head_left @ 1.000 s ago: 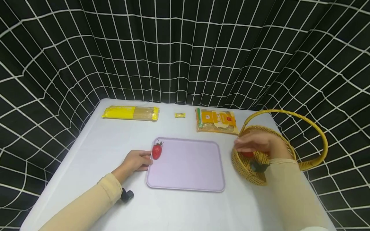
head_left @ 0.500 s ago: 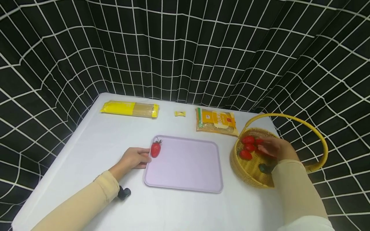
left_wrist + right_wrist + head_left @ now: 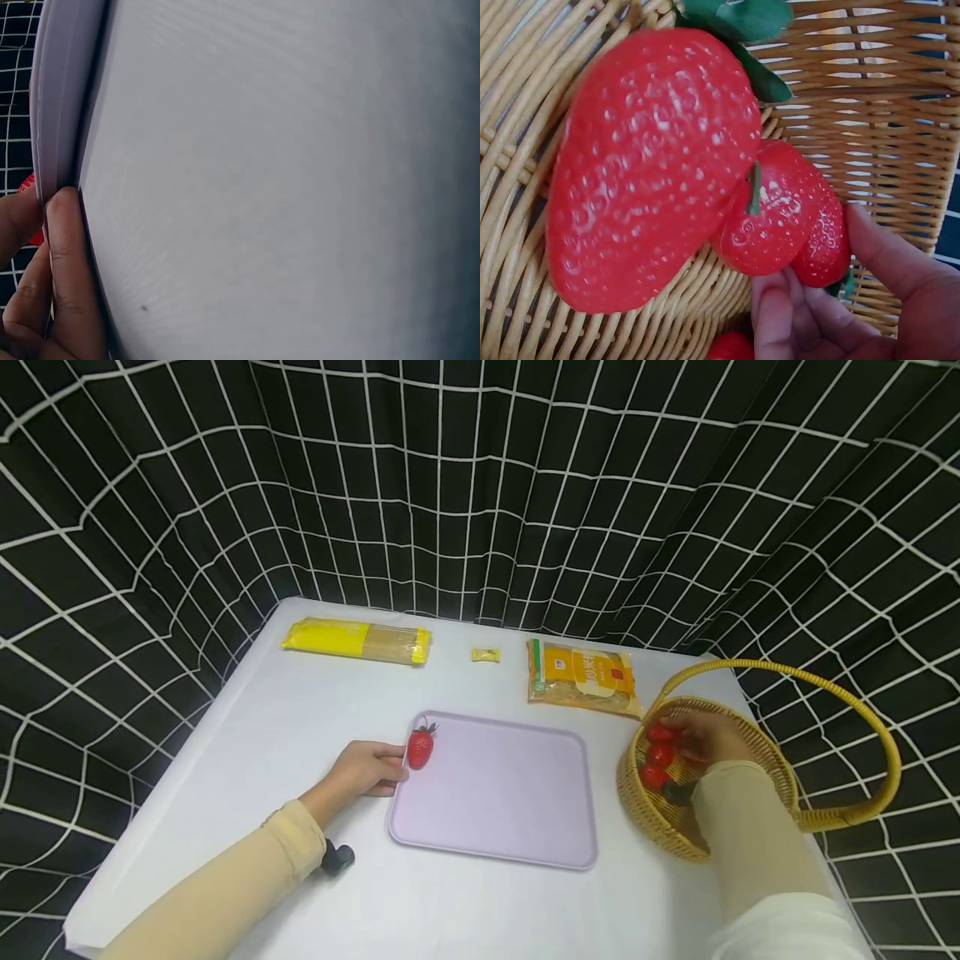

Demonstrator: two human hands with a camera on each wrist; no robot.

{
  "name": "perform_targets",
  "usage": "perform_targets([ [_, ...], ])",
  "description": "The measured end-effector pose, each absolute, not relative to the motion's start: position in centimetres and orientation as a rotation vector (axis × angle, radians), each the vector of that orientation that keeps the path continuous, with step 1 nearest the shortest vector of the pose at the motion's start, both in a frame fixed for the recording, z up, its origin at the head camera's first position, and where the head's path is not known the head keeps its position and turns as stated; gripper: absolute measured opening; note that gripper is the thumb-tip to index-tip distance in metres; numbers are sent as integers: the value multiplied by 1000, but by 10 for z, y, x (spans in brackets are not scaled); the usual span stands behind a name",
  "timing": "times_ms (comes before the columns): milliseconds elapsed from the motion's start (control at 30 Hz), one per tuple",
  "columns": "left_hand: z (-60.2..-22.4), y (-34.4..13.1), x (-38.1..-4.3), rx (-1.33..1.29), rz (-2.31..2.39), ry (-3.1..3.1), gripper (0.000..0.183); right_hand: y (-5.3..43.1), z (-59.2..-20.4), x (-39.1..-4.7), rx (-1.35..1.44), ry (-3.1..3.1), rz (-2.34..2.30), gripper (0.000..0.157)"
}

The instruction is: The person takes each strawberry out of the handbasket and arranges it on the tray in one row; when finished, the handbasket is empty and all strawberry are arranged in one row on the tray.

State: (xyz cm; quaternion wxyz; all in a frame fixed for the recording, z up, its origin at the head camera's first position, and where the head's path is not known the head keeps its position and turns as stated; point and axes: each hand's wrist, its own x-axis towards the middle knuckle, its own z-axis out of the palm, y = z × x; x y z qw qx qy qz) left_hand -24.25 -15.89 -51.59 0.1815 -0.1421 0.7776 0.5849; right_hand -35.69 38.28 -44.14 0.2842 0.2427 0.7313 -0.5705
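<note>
My left hand (image 3: 367, 768) pinches the left rim of a pale purple tray (image 3: 495, 793), thumb on one side and fingers on the other; the rim (image 3: 64, 97) shows close in the left wrist view. A red strawberry (image 3: 421, 748) with a green stem lies at the tray's upper left. My right hand (image 3: 712, 739) is inside a wicker basket (image 3: 652, 822), thumb and fingers around the farthest strawberry (image 3: 826, 244). Closer to the wrist camera lie a large-looking strawberry (image 3: 656, 172) and a middle one (image 3: 776, 214). Another red strawberry (image 3: 731, 346) is partly hidden behind my fingers.
Along the table's far side lie a yellow pack of noodles (image 3: 356, 641), a tiny yellow packet (image 3: 486, 655) and an orange-labelled food bag (image 3: 585, 678). The basket's tall handle (image 3: 847, 693) leans right. A black gridded curtain (image 3: 450, 485) surrounds the white table.
My right hand has moved from above the basket down among the strawberries and taken hold of the farthest one. The left hand stays on the tray rim. The head view has shifted slightly.
</note>
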Motion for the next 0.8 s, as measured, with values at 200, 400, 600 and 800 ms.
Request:
perform_targets([
  [200,-514,-158,-240,-411,1654,2202,54,388,-438,-357,667,1960,-1465,17],
  [400,-515,-157,-240,-410,1635,2216,54,393,-422,-344,527,2048,-1467,21],
  [600,-518,-154,-238,-415,1635,2204,54,381,-388,-323,172,1975,-1334,18],
  [800,-515,-151,-239,-418,1626,2237,54,311,-367,-304,-167,2079,-1112,31],
])
